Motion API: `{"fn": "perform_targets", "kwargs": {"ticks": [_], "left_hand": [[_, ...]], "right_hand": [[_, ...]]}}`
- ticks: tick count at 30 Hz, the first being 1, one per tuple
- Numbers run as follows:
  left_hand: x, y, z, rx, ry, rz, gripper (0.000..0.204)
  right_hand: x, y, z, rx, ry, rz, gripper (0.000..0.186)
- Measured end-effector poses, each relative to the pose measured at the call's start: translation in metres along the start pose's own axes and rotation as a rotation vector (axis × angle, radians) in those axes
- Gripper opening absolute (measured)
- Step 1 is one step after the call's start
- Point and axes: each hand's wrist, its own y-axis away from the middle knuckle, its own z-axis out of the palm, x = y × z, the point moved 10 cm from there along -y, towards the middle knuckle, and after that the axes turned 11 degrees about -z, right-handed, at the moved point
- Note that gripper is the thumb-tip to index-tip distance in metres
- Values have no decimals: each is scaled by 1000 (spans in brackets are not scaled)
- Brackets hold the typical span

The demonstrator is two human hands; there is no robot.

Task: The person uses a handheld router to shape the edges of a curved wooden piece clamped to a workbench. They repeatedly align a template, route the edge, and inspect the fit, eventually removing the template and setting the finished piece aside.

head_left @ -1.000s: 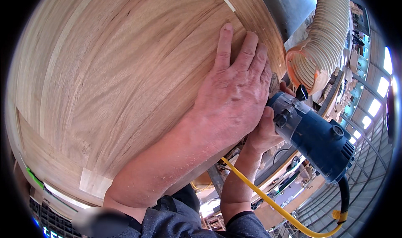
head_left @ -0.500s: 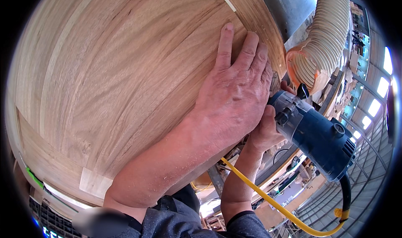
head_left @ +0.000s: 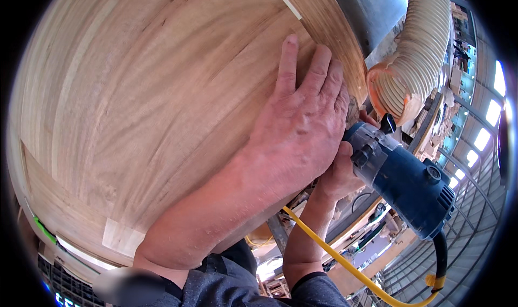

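My left hand point(head_left: 302, 123) lies palm down on a broad wooden panel point(head_left: 156, 96), fingers stretched toward its far right corner, index finger apart from the others. It holds nothing. Just right of it, my right hand point(head_left: 341, 174) grips the base of a blue trim router point(head_left: 413, 185), thumb on the near side and a fingertip showing on the far side. The router lies tilted on its side, its base end against the panel's right edge. My left hand partly hides that contact, and the bit cannot be seen.
A ribbed, translucent dust hose point(head_left: 426, 42) hangs at the upper right, its mouth close to the router. A yellow power cord point(head_left: 334, 253) loops from the router back beneath the panel. Beyond stand cluttered shelves point(head_left: 361, 226) and a grey metal surface point(head_left: 372, 10).
The router and my right hand have shifted slightly toward me along the panel's right edge. My left hand has slid back a little too, still flat on the wood.
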Motion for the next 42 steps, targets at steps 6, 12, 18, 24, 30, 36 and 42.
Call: {"fn": "perform_targets", "kwargs": {"ticks": [6,12,18,24,30,36,42], "left_hand": [[0,1,1,-32,3,8,52],[-1,0,0,-42,-6,9,54],[-1,1,0,-62,-14,13,56],[-1,0,0,-79,20,7,58],[-1,-1,-1,-72,37,5,59],[0,-1,0,-64,34,6,59],[0,-1,-1,-67,41,3,58]], "right_hand": [[2,1,-1,9,-9,4,87],[-3,5,-3,29,1,-34,89],[-6,8,-5,25,19,-27,89],[-9,6,-3,62,4,-57,87],[-7,7,-3,51,-4,-34,87],[-1,8,-3,22,-17,-1,89],[0,5,-1,-9,-21,0,87]]}}
